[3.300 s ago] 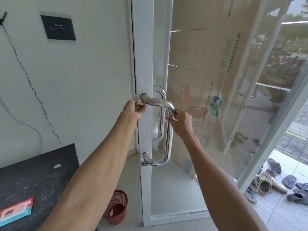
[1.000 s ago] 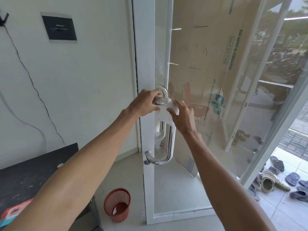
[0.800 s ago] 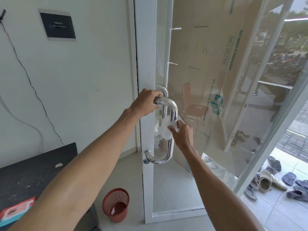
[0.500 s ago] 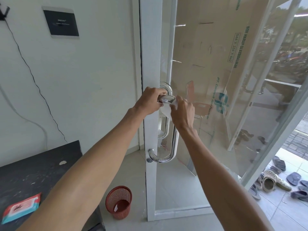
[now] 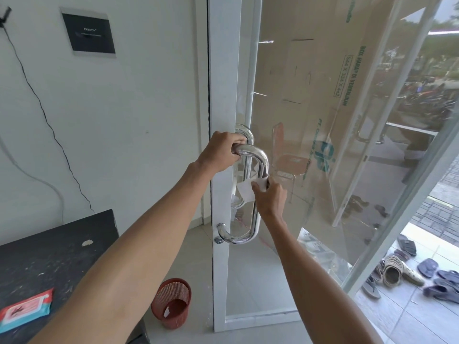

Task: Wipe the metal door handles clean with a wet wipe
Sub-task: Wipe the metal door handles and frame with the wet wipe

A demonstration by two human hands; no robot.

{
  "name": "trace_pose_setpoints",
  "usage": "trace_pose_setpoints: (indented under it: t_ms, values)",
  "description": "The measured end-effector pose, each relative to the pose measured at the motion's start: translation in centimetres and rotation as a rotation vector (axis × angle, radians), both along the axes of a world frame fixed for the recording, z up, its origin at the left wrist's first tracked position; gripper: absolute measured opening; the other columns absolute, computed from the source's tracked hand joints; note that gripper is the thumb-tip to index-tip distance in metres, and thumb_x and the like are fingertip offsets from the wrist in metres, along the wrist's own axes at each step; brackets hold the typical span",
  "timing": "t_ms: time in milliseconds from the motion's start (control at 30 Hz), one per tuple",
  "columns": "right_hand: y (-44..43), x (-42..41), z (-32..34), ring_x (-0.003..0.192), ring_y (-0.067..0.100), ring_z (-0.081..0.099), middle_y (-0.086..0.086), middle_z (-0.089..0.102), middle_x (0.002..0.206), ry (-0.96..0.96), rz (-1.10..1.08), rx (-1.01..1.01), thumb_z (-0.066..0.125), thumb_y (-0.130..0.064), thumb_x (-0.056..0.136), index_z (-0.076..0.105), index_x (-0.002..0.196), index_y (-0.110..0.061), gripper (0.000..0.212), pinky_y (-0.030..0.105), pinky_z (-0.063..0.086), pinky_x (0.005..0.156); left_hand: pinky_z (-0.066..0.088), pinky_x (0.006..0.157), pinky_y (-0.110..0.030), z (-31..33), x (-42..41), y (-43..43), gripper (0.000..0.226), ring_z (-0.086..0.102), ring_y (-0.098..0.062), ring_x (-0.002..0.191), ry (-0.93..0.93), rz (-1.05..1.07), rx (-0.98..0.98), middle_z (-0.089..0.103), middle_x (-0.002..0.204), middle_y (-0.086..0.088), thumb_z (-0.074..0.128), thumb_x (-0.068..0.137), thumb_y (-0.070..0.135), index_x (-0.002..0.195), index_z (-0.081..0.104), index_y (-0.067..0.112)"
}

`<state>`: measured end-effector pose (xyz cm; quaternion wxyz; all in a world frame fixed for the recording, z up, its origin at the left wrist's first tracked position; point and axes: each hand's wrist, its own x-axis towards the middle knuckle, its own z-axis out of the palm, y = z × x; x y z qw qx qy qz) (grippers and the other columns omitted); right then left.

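Hands on a metal door handle [image 5: 262,158]. Right hand [image 5: 270,199] clasps the wet wipe [image 5: 247,192] round the upright bar, having slid down from the top bend. Above that grip, left hand [image 5: 221,151] clenches the top arm. Below it, the bar probably awaits wiping.

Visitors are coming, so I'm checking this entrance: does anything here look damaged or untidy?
The black table left of the door is flecked with pale scuffs, with one larger pale patch near its back edge. A thin black cable hangs loose across the white wall. Sandals lie scattered outside.
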<state>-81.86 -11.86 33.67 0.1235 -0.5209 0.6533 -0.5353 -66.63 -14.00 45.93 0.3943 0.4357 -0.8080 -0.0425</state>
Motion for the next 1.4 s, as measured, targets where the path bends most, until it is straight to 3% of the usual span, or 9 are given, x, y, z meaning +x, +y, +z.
trace_pose_setpoints:
  t_ms: [200, 333, 533, 733, 800, 933, 1067, 1233, 1400]
  values:
    - [-1.7, -0.7, 2.7, 0.069, 0.025, 0.062, -0.001, 0.068, 0.074, 0.024, 0.031, -0.095, 0.066, -0.048, 0.069, 0.064, 0.087, -0.022, 0.032, 0.048, 0.055, 0.066, 0.055, 0.079, -0.041, -0.6, -0.4, 0.5, 0.029, 0.066, -0.027, 0.073, 0.023, 0.013, -0.019, 0.074, 0.083, -0.012, 0.077, 0.065, 0.000, 0.094, 0.071, 0.001]
    - [-0.9, -0.1, 5.3, 0.061, 0.027, 0.061, 0.006, 0.069, 0.069, 0.235, -0.084, -0.126, 0.068, -0.032, 0.077, 0.069, 0.086, -0.017, 0.018, 0.035, 0.051, 0.060, 0.056, 0.084, -0.041, -0.8, -0.2, 0.7, 0.034, 0.063, -0.018, 0.073, 0.075, -0.003, -0.049, 0.075, 0.091, -0.013, 0.080, 0.066, 0.002, 0.099, 0.072, 0.000]
    - [-0.1, 0.7, 0.2, 0.058, 0.028, 0.050, 0.007, 0.057, 0.060, -0.012, -0.131, -0.069, 0.070, -0.030, 0.078, 0.050, 0.066, -0.009, 0.032, 0.033, 0.035, 0.056, 0.056, 0.085, -0.040, -1.0, -0.2, 0.5, 0.032, 0.053, -0.012, 0.070, 0.101, -0.033, -0.053, 0.074, 0.091, -0.015, 0.077, 0.067, 0.002, 0.098, 0.071, 0.000]
    - [1.7, -0.3, -3.9, 0.052, 0.016, 0.047, -0.009, 0.047, 0.054, 0.009, -0.006, 0.146, 0.075, -0.032, 0.080, 0.061, 0.074, -0.016, 0.022, 0.025, 0.029, 0.048, 0.055, 0.083, -0.041, -1.4, -0.2, 0.5, 0.031, 0.055, -0.011, 0.073, 0.112, -0.042, -0.062, 0.073, 0.091, -0.017, 0.075, 0.069, 0.000, 0.099, 0.071, 0.000]
    - [1.3, -0.6, -3.0, 0.049, 0.009, 0.045, -0.011, 0.050, 0.055, 0.024, 0.008, 0.105, 0.077, -0.033, 0.077, 0.069, 0.083, -0.018, 0.018, 0.023, 0.032, 0.048, 0.056, 0.084, -0.040, -1.6, -0.1, 0.6, 0.032, 0.059, -0.014, 0.073, 0.109, -0.040, -0.066, 0.074, 0.092, -0.016, 0.075, 0.069, 0.001, 0.101, 0.071, 0.001]
    - [-1.0, -0.7, 0.8, 0.058, 0.021, 0.058, -0.005, 0.064, 0.064, 0.007, -0.033, -0.099, 0.073, -0.043, 0.074, 0.064, 0.076, -0.014, 0.031, 0.037, 0.049, 0.055, 0.054, 0.092, -0.031, -1.7, -0.1, 1.0, 0.040, 0.071, -0.020, 0.094, 0.115, -0.049, -0.077, 0.075, 0.102, -0.009, 0.078, 0.070, 0.002, 0.109, 0.071, 0.003]
    - [-1.5, -1.0, 1.8, 0.053, 0.016, 0.046, -0.004, 0.058, 0.058, 0.024, -0.060, -0.143, 0.075, -0.042, 0.075, 0.055, 0.067, -0.012, 0.037, 0.031, 0.037, 0.051, 0.050, 0.098, -0.034, -1.7, -0.1, 0.4, 0.043, 0.071, -0.022, 0.090, 0.085, -0.049, -0.132, 0.075, 0.103, -0.006, 0.081, 0.069, 0.006, 0.111, 0.073, 0.008]
    - [-0.2, -0.5, -5.0, 0.055, 0.019, 0.044, -0.006, 0.048, 0.053, -0.033, -0.011, 0.122, 0.076, -0.036, 0.076, 0.046, 0.061, -0.017, 0.039, 0.027, 0.031, 0.052, 0.034, 0.115, -0.035, -2.1, -0.1, -0.6, 0.041, 0.070, -0.016, 0.102, 0.105, -0.041, -0.144, 0.072, 0.112, -0.006, 0.081, 0.072, 0.007, 0.111, 0.073, 0.009]
    - [-0.3, -1.1, -6.3, 0.066, 0.024, 0.054, 0.004, 0.064, 0.071, 0.060, 0.042, 0.245, 0.076, -0.035, 0.077, 0.071, 0.092, -0.013, 0.027, 0.027, 0.037, 0.059, 0.030, 0.115, -0.029, -2.6, 0.0, -1.7, 0.042, 0.068, -0.015, 0.105, 0.111, -0.052, -0.154, 0.071, 0.114, -0.004, 0.081, 0.072, 0.008, 0.113, 0.072, 0.010]
